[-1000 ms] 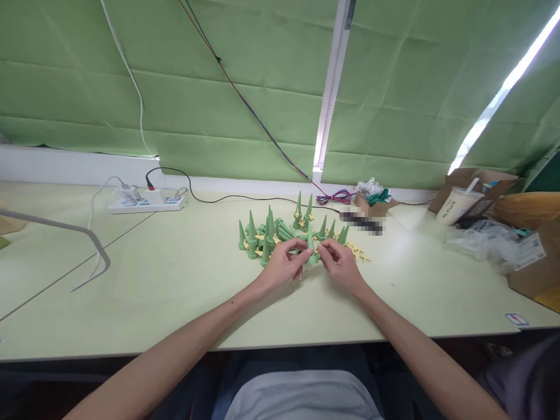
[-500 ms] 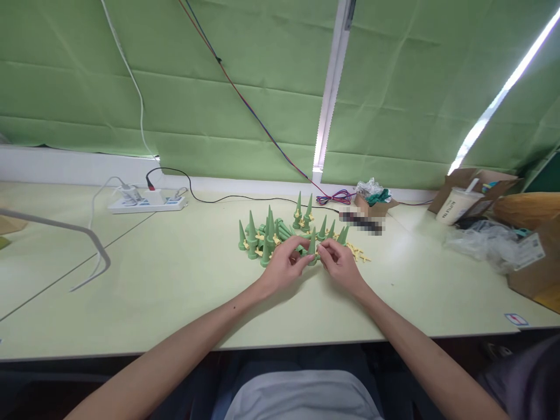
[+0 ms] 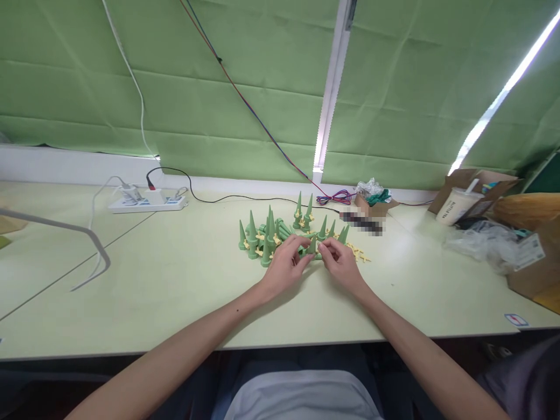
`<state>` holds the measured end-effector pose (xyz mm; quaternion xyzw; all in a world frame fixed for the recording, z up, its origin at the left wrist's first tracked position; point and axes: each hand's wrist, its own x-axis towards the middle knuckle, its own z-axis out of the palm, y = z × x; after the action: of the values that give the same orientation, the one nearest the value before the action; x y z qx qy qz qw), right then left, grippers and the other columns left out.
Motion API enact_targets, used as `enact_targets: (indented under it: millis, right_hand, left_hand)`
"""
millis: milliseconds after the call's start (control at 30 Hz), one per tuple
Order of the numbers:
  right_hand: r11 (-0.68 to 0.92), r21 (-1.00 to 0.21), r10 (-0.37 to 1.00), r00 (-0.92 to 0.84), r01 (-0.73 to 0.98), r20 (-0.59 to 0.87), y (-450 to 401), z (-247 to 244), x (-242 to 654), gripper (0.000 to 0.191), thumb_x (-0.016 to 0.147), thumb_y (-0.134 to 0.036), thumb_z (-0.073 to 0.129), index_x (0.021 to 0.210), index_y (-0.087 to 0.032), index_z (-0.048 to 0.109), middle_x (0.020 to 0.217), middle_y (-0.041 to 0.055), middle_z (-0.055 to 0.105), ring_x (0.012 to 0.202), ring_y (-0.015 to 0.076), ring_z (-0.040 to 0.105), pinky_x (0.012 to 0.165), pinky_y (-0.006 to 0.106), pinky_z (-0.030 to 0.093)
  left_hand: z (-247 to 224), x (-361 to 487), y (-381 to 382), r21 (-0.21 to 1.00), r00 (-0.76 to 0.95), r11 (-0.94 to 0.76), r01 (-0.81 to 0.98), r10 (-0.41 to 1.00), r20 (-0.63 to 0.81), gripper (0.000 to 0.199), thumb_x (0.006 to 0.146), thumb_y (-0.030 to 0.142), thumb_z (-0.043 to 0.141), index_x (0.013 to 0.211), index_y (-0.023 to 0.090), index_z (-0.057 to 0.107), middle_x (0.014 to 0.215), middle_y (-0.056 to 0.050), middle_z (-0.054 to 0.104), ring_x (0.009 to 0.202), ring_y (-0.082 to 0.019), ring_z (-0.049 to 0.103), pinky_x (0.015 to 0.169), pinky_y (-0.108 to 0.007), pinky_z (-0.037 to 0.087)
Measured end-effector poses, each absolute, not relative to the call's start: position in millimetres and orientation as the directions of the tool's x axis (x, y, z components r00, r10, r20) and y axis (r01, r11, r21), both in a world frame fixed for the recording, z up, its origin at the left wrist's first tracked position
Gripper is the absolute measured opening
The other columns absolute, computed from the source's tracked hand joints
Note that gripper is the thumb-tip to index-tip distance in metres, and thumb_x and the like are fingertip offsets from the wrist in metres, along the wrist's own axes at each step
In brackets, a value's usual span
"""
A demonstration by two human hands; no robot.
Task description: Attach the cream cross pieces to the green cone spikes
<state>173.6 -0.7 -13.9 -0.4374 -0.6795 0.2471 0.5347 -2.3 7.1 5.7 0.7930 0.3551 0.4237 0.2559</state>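
My left hand (image 3: 284, 263) is closed, thumb and fingers around a small green cone-shaped piece (image 3: 312, 245) with a pointed top. Close on its other side is my right hand (image 3: 342, 263), its fingertips pinched together against or just beside the cone. Whatever those fingertips hold is too small to make out. To the left stand several green cones (image 3: 252, 236) with little yellow parts attached. Two more green cones (image 3: 298, 213) with yellow parts stand behind my hands. Small yellow pieces (image 3: 359, 254) lie loose to the right of my right hand.
At the back left, a white power strip (image 3: 149, 202) has plugs and cables in it. A grey bent strip (image 3: 98, 248) reaches in from the left. Farther right are a small open box (image 3: 374, 205), a drink cup (image 3: 458, 205), plastic bags (image 3: 479, 242) and a cardboard box (image 3: 536, 268).
The green cone between my hands has dipped, and its tip now shows lower and shorter. Both hands stay in nearly the same place.
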Motion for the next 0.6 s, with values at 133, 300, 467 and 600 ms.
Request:
enact_targets:
  millis: [133,300,467,600]
  right_hand:
    - [0.497,-0.819,0.853,0.013,0.288,0.522,-0.1,-14.1,173.5,0.030,0.094,-0.045,0.050,0.077,-0.020,0.051,0.060,-0.0040,0.041,0.050,0.0098,0.035,0.047,0.024,0.030]
    - [0.520,-0.807,0.837,0.021,0.280,0.547,-1.3,-13.3,173.6,0.027,0.095,-0.043,0.049,0.080,-0.020,0.051,0.060,-0.0044,0.039,0.050,0.0099,0.036,0.048,0.024,0.030]
    - [0.548,-0.787,0.824,-0.024,0.285,0.566,-4.3,-11.1,172.5,0.026,0.095,-0.042,0.049,0.081,-0.020,0.052,0.062,-0.0032,0.044,0.051,0.0102,0.039,0.049,0.025,0.032]
    - [0.551,-0.779,0.823,-0.044,0.299,0.566,-4.8,-10.9,172.7,0.026,0.095,-0.042,0.049,0.080,-0.021,0.054,0.064,-0.0022,0.047,0.053,0.0109,0.041,0.050,0.025,0.034]
  left_hand:
    - [9.4,-1.7,5.2,0.767,0.332,-0.545,0.337,0.832,0.445,0.024,0.091,0.043,0.051,0.093,0.019,0.054,0.090,-0.002,0.061,0.055,-0.008,0.046,0.053,-0.022,0.038]
    - [14.5,-2.9,5.5,0.870,0.368,-0.403,0.286,0.884,0.288,0.048,0.092,0.057,0.040,0.068,0.017,0.054,0.048,0.003,0.046,0.044,-0.010,0.044,0.050,-0.024,0.037]
    - [13.2,-2.5,6.6,0.937,0.452,-0.253,0.242,0.884,0.121,0.061,0.088,0.068,0.037,0.064,0.016,0.058,0.039,0.003,0.044,0.037,-0.011,0.044,0.049,-0.025,0.039]
    - [13.1,-2.0,7.3,0.962,0.473,-0.177,0.210,0.879,0.059,0.062,0.086,0.070,0.041,0.067,0.015,0.060,0.040,0.001,0.049,0.036,-0.012,0.047,0.045,-0.025,0.039]
